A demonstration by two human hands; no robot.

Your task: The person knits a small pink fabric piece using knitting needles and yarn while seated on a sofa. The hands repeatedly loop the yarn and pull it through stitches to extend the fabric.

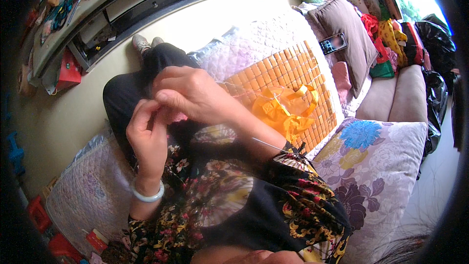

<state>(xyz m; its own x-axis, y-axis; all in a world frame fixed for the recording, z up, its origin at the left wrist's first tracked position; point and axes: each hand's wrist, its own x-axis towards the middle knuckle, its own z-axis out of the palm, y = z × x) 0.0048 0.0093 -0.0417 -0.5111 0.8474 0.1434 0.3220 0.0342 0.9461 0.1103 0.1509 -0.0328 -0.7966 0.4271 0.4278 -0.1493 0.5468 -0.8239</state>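
Observation:
My left hand (148, 135), with a pale bangle at its wrist, is raised in front of my lap, fingers curled against a small pink piece, apparently yarn or knitting (178, 117). My right hand (188, 93) lies over it, thumb towards the left fingertips; its fingers are bent and what they grip is hidden. A thin metal needle or wire (265, 144) shows by my right wrist. Fine pale thread (238, 93) runs between my right hand and a translucent orange bag (284, 108) on the tiled seat mat (273, 68).
A phone (332, 43) leans on a grey-brown pillow (342, 33). A flowered cushion (370, 168) stands at my right. Clothes (384, 40) and black plastic bags (436, 91) lie beyond. A low cabinet (146, 5) is across the floor, with a red bag (69, 69) beside it.

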